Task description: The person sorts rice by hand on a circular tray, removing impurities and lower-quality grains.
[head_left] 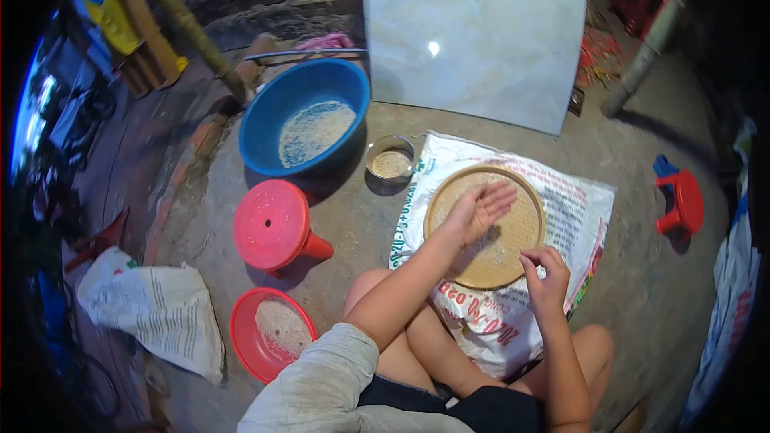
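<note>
Two bare hands were poised about a round woven tray [523,232], which lay on a white printed sack [584,202] on the floor [642,297], just in front of the person's crossed legs [439,349]. The left hand [481,210] was spread nearly flat above the tray, palm showing and fingers extended, with nothing visible in its hold. The right hand [548,277] was at the tray's near right rim, fingers curled and thumb close to the index finger; whether the tips met, or pinched a speck, I could not tell. Pale grains [451,192] lay thinly scattered on the weave. In my judgement, handling them well called for a light pinch, a layer kept thin, and the left palm held aside so that its shadow hid none. A small bowl [391,146] of grain stood just beside the sack; a level tray seemed the best guard against spills.
</note>
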{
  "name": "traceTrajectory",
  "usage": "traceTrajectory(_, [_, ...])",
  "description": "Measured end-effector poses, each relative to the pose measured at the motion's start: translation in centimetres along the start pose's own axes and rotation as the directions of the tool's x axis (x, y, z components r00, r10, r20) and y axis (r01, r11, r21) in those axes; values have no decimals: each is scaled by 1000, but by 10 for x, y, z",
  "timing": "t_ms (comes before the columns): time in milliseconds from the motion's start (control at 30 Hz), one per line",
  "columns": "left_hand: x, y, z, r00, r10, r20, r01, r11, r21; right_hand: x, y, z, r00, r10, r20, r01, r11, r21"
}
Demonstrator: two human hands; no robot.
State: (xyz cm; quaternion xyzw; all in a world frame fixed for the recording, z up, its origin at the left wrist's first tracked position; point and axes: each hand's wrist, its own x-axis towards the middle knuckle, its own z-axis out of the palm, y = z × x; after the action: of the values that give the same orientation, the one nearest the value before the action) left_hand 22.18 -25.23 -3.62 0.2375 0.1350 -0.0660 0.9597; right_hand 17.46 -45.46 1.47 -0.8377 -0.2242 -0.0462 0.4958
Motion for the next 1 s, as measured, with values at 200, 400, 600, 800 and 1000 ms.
traceTrajectory(200, [30,-51,1,962,-267,58,270,962,-48,47,23,41,988,-151,-25,151,989,-6])
traceTrajectory(400, [57,-61,-37,915,-393,92,403,905,-136,52,50,52,994,54,94,-70,982,173])
traceTrajectory(600, [57,-6,-45,946,-310,-91,292,941,-173,56,99,55,995,-86,41,94,953,-287])
traceTrajectory(800, [57,4,-53,978,-164,-130,151,983,-101,44,95,68,943,-189,273,290,870,-399])
traceTrajectory(1000, [61,-4,-60,965,-203,-166,193,978,-73,41,110,77,936,-123,331,227,927,-297])
